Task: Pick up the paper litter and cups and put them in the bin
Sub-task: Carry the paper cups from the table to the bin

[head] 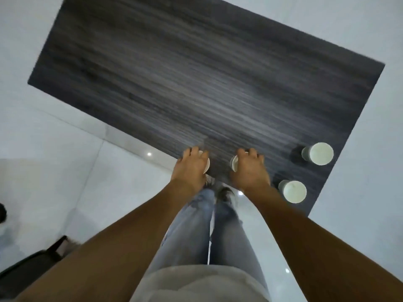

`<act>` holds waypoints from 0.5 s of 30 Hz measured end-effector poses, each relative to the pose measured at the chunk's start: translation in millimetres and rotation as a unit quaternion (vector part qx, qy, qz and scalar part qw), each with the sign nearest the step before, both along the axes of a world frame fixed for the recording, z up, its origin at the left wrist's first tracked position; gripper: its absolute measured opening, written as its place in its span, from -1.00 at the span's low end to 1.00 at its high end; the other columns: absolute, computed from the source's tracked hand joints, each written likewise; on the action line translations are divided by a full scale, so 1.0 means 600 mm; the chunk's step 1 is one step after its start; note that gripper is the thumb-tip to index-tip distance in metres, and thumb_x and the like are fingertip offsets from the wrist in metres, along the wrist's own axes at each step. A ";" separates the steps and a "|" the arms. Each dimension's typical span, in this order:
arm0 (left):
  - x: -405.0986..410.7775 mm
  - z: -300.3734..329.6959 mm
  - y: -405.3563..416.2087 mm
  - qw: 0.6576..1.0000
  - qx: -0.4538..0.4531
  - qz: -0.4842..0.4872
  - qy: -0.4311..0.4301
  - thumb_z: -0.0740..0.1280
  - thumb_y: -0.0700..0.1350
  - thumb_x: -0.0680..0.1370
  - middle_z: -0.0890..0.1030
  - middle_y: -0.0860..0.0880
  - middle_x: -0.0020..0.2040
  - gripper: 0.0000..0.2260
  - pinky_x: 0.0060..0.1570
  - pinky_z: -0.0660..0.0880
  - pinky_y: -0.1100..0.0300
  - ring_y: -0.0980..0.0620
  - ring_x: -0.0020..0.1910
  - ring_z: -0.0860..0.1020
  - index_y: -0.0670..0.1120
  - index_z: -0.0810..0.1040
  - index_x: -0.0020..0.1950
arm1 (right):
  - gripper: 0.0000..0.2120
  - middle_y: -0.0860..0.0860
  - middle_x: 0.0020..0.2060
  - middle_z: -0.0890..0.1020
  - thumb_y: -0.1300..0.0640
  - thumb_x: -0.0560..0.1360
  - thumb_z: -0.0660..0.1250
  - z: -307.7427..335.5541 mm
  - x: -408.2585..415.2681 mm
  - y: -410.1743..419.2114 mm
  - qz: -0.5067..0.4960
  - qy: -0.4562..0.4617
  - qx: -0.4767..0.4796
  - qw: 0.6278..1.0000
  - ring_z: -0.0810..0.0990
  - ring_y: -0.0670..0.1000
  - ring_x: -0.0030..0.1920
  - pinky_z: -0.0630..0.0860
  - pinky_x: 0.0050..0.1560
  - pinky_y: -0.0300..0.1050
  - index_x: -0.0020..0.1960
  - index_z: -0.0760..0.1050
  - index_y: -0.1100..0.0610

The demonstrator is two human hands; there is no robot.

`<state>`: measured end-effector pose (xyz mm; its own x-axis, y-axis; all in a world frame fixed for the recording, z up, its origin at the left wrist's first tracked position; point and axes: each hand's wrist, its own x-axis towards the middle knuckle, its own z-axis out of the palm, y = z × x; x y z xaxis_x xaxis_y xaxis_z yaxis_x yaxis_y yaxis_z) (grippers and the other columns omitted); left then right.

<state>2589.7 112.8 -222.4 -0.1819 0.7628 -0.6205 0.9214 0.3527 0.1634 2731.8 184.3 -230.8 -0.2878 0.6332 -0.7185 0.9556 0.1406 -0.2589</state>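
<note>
A person is standing at the near edge of a dark wood-grain table [196, 73], both bare arms reaching down over it, each hand curling around a white paper cup. The left hand [190, 165] is gripping the left-hand cup [206, 165], its fingers wrapped over the top so that only a sliver of rim is showing at the hand's 3 o'clock side. The right hand [250, 168] is clamping the right-hand cup [234, 163], whose rim is peeking out at that hand's 9 o'clock. Two more cups are standing upright and untouched on the table toward 3 o'clock of the hands: the far cup [318, 154] near the table's right edge, and the near cup [293, 191] just beside the right wrist. Pale jeans [196, 225] and a glossy white tiled floor [54, 171] are showing below.
</note>
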 end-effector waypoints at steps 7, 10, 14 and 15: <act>-0.034 0.164 -0.116 0.981 0.009 0.195 -0.001 0.40 -0.04 0.50 0.32 -0.10 0.40 -0.43 0.28 0.40 0.06 -0.11 0.35 0.32 -0.05 0.28 0.45 | -0.39 0.13 0.41 0.23 0.12 0.49 0.39 0.179 -0.102 -0.029 0.142 0.040 0.010 0.989 0.19 0.21 0.40 0.41 0.23 0.13 0.46 0.22 0.08; -0.065 0.227 -0.167 0.966 0.028 0.259 -0.001 0.41 -0.07 0.50 0.32 -0.12 0.38 -0.43 0.25 0.42 0.04 -0.12 0.34 0.31 -0.06 0.28 0.45 | -0.44 0.15 0.41 0.23 0.13 0.51 0.33 0.246 -0.165 -0.061 0.206 0.062 0.016 0.977 0.19 0.23 0.40 0.40 0.23 0.11 0.46 0.24 0.11; -0.124 0.289 -0.236 0.944 0.053 0.326 0.008 0.40 -0.09 0.48 0.35 -0.13 0.30 -0.45 0.11 0.47 0.01 -0.12 0.29 0.32 -0.07 0.30 0.42 | -0.53 0.14 0.36 0.28 0.14 0.50 0.34 0.311 -0.250 -0.116 0.294 0.082 0.026 0.952 0.23 0.22 0.37 0.40 0.23 0.09 0.38 0.34 0.12; -0.140 0.300 -0.253 0.938 0.060 0.341 0.012 0.40 -0.09 0.48 0.35 -0.13 0.29 -0.46 0.09 0.47 0.00 -0.13 0.29 0.32 -0.07 0.30 0.42 | -0.51 0.14 0.36 0.29 0.14 0.49 0.35 0.321 -0.270 -0.131 0.302 0.090 0.028 0.949 0.23 0.21 0.37 0.41 0.21 0.10 0.38 0.33 0.10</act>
